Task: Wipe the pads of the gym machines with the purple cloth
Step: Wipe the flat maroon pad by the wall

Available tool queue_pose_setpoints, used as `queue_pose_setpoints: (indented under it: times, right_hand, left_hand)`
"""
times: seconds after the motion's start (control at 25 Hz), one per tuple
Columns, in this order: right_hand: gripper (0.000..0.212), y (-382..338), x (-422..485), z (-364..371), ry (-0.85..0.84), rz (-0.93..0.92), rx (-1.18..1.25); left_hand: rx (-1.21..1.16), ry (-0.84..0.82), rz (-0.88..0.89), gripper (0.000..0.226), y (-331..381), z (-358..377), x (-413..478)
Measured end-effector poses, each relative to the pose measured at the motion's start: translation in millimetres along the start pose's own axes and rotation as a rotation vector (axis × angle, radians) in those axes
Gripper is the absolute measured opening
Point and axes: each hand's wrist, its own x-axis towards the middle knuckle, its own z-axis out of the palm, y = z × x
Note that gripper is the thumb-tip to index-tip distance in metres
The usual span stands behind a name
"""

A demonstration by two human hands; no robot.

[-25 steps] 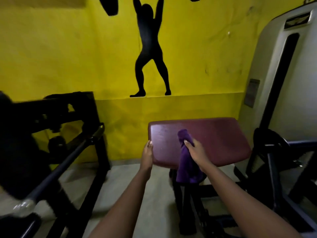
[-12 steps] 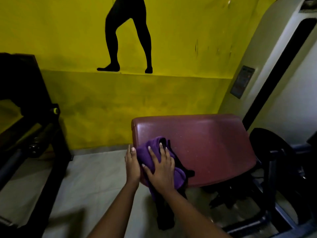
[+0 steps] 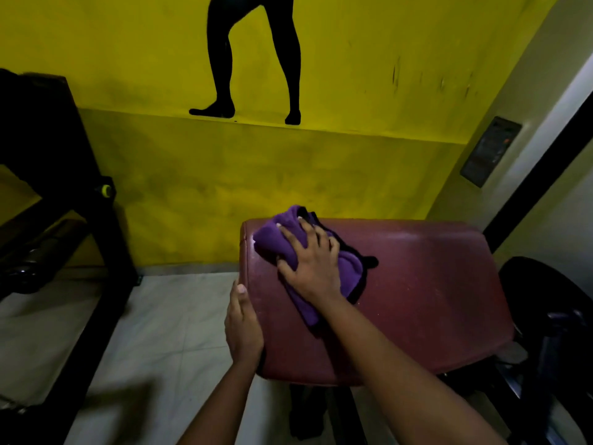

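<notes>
- Cloth (image 3: 272, 240): purple, bunched, lying on top of the pad (image 3: 417, 284) at its far-left corner; one tail trails toward the near side under the R wrist.
- Dark strip along the cloth's right side: black trim or shadow, can't tell.
- R hand (image 3: 313, 268): flat on the cloth, palm down, fingers (image 3: 290, 234) splayed and approx. straight, pressing it onto the pad. Grip is wide open, nothing pinched.
- L hand (image 3: 242, 329): against the pad's left side near the front corner, thumb tip at the top edge. Fingers hidden behind the hand, so can't tell if the grip wraps the pad.
- Pad: maroon, worn, scuffed w/ pale marks, tilted, on a dark post.
- Floor (image 3: 160, 332): pale tiles below the pad.
- Wall (image 3: 353, 59): yellow, directly behind the pad; black painted legs (image 3: 224, 59) up top.
- Frame (image 3: 48, 155): black, at left, well apart from the pad.
- Housing (image 3: 561, 220): white, at right, w/ a dark panel (image 3: 489, 150).
</notes>
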Motion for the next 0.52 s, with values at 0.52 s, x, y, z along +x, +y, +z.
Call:
queue_pose_setpoints:
  times: [0.52]
  right_hand:
    - [0.062, 33.1, -19.1, -4.9, 0.018, 0.133, -0.058]
  left_hand:
    - [0.121, -0.042, 0.126, 0.083, 10.4, -4.3, -7.0]
